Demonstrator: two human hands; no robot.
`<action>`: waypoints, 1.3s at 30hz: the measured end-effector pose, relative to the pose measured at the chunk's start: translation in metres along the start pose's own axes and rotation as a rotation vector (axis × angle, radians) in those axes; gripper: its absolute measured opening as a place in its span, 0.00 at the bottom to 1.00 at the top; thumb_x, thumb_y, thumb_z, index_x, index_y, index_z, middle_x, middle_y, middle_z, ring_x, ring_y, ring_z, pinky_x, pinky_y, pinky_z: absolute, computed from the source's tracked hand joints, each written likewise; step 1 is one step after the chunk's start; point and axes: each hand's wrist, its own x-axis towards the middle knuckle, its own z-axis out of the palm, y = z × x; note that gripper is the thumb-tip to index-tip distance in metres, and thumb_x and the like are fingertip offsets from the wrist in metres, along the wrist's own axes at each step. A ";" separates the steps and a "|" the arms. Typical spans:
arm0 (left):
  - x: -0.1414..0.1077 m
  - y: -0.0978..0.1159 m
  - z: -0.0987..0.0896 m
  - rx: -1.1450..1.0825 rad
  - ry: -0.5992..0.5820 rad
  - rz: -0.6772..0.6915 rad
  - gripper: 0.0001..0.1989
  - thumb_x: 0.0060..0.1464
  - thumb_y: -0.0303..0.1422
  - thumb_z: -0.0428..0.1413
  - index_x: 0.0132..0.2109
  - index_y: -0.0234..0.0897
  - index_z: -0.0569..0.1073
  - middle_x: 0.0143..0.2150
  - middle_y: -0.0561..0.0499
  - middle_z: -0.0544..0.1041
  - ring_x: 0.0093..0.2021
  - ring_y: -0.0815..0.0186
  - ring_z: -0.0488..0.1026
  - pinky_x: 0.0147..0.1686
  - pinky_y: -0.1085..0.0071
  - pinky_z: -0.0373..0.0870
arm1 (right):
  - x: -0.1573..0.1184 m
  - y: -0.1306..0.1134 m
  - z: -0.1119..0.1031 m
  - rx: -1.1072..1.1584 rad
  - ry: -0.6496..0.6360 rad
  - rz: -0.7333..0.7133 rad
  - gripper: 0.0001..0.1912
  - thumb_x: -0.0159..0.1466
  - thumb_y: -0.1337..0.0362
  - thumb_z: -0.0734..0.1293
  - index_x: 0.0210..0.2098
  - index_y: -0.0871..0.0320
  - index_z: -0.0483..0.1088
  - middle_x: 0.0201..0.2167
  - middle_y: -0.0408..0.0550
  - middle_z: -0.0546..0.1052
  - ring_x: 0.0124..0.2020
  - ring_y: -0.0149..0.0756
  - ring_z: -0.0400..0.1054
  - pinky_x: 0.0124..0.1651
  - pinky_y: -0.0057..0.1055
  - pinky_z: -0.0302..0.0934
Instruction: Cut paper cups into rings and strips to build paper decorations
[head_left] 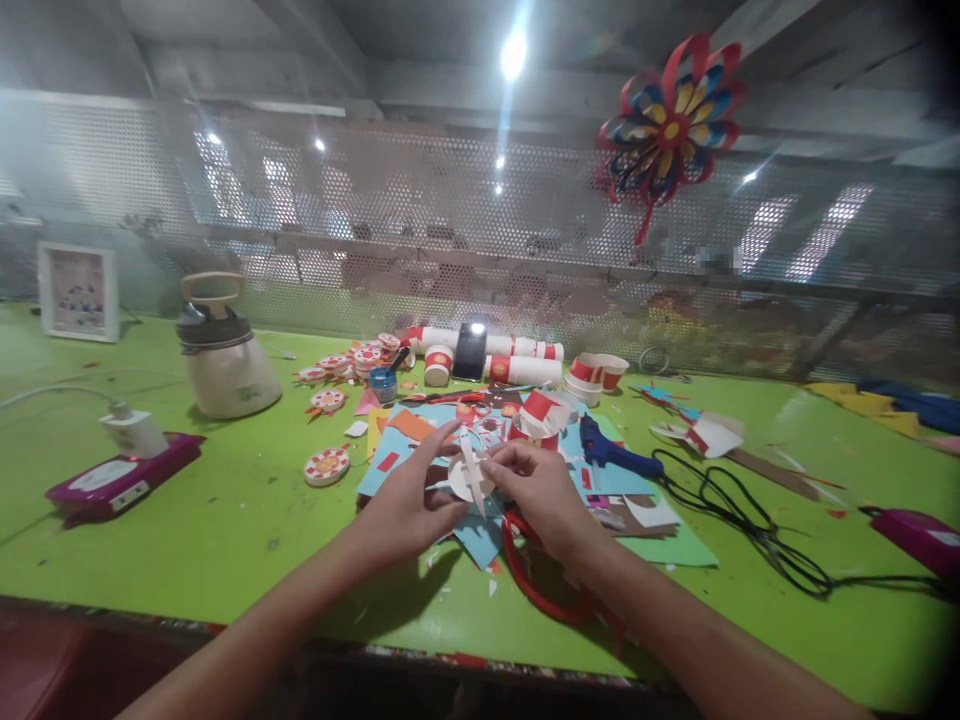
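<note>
Near the middle of the green table, my left hand (411,500) holds a small white paper disc (466,478) by its left side, between thumb and fingers. A narrow white strip stands across the disc. My right hand (536,490) has its thumb and fingertips pinched at the disc's right edge. Beneath both hands lie blue paper sheets (480,540) with scraps on them. Red scissor handles (525,580) show under my right wrist. A blue glue gun (615,452) lies just right of my right hand.
A large jug (225,365) and a purple power strip (127,480) stand at left. Paper cups (589,375), a phone (470,352) and red-white discs (327,465) lie around the paper. Black cable (750,535) loops at right, near another purple strip (915,540).
</note>
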 end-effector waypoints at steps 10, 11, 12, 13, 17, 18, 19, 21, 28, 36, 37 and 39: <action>0.006 0.011 0.016 -0.445 0.165 -0.287 0.29 0.49 0.27 0.60 0.57 0.32 0.60 0.36 0.46 0.77 0.31 0.64 0.76 0.32 0.65 0.76 | -0.002 0.000 0.004 -0.026 0.010 -0.074 0.07 0.53 0.62 0.68 0.22 0.57 0.69 0.32 0.49 0.74 0.31 0.36 0.69 0.35 0.34 0.67; 0.006 0.012 0.017 -0.460 0.172 -0.292 0.27 0.49 0.27 0.60 0.55 0.32 0.61 0.35 0.46 0.77 0.30 0.64 0.76 0.31 0.65 0.76 | -0.002 0.000 0.004 -0.030 0.019 -0.086 0.07 0.53 0.62 0.68 0.22 0.57 0.68 0.32 0.49 0.73 0.31 0.36 0.69 0.34 0.34 0.67; 0.006 0.012 0.018 -0.472 0.183 -0.294 0.26 0.48 0.26 0.60 0.54 0.32 0.62 0.34 0.47 0.76 0.30 0.64 0.76 0.31 0.65 0.76 | -0.002 0.000 0.004 -0.034 0.027 -0.098 0.07 0.53 0.62 0.68 0.22 0.57 0.68 0.32 0.49 0.73 0.32 0.36 0.69 0.34 0.34 0.67; 0.006 0.013 0.019 -0.480 0.194 -0.296 0.25 0.48 0.26 0.60 0.54 0.32 0.63 0.33 0.48 0.76 0.30 0.64 0.76 0.30 0.65 0.76 | -0.002 0.001 0.004 -0.038 0.035 -0.111 0.07 0.54 0.62 0.68 0.22 0.57 0.68 0.32 0.49 0.72 0.32 0.37 0.69 0.33 0.34 0.68; 0.005 0.011 0.019 -0.502 0.244 -0.309 0.27 0.48 0.26 0.61 0.55 0.34 0.62 0.30 0.52 0.75 0.28 0.67 0.74 0.29 0.68 0.76 | -0.003 0.003 0.005 -0.053 0.054 -0.159 0.06 0.54 0.63 0.68 0.23 0.57 0.69 0.35 0.50 0.70 0.36 0.40 0.69 0.32 0.34 0.69; 0.005 0.010 0.019 -0.507 0.247 -0.307 0.27 0.48 0.26 0.61 0.55 0.34 0.62 0.29 0.53 0.74 0.27 0.68 0.74 0.28 0.69 0.76 | -0.004 0.004 0.005 -0.059 0.057 -0.172 0.06 0.55 0.63 0.68 0.23 0.57 0.69 0.35 0.50 0.69 0.37 0.40 0.69 0.32 0.34 0.69; 0.005 0.009 0.018 -0.510 0.248 -0.304 0.27 0.48 0.27 0.61 0.55 0.34 0.62 0.28 0.53 0.74 0.26 0.69 0.73 0.28 0.69 0.76 | -0.004 0.004 0.005 -0.067 0.059 -0.184 0.06 0.55 0.64 0.68 0.23 0.57 0.69 0.36 0.50 0.69 0.38 0.40 0.68 0.33 0.34 0.70; 0.005 0.008 0.018 -0.510 0.248 -0.297 0.25 0.49 0.28 0.61 0.54 0.34 0.63 0.29 0.53 0.74 0.24 0.71 0.71 0.28 0.70 0.75 | -0.005 0.004 0.005 -0.083 0.066 -0.206 0.06 0.55 0.65 0.68 0.23 0.57 0.68 0.37 0.50 0.68 0.40 0.40 0.68 0.33 0.33 0.70; 0.005 0.009 0.020 -0.512 0.220 -0.269 0.20 0.48 0.29 0.62 0.49 0.33 0.67 0.29 0.51 0.76 0.26 0.68 0.73 0.29 0.69 0.75 | -0.007 0.001 0.006 -0.102 0.079 -0.236 0.07 0.55 0.66 0.68 0.24 0.56 0.65 0.38 0.49 0.69 0.32 0.36 0.69 0.30 0.32 0.67; 0.007 0.004 0.016 -0.497 0.228 -0.259 0.14 0.43 0.31 0.64 0.37 0.33 0.70 0.28 0.51 0.76 0.26 0.69 0.74 0.27 0.73 0.73 | -0.009 -0.003 0.007 -0.080 0.013 -0.179 0.09 0.58 0.64 0.67 0.39 0.57 0.67 0.33 0.48 0.75 0.32 0.36 0.71 0.35 0.33 0.68; 0.007 0.003 0.016 -0.486 0.219 -0.257 0.13 0.43 0.31 0.64 0.35 0.33 0.69 0.28 0.51 0.76 0.26 0.70 0.73 0.27 0.74 0.72 | -0.009 -0.005 0.007 -0.094 0.017 -0.179 0.09 0.57 0.65 0.67 0.38 0.57 0.68 0.33 0.48 0.75 0.32 0.37 0.71 0.36 0.33 0.67; 0.006 0.002 0.016 -0.467 0.202 -0.255 0.12 0.44 0.32 0.64 0.34 0.33 0.69 0.27 0.52 0.75 0.25 0.71 0.72 0.25 0.75 0.71 | -0.009 -0.007 0.005 -0.117 0.018 -0.179 0.07 0.57 0.65 0.66 0.36 0.58 0.69 0.34 0.49 0.75 0.33 0.37 0.70 0.37 0.34 0.66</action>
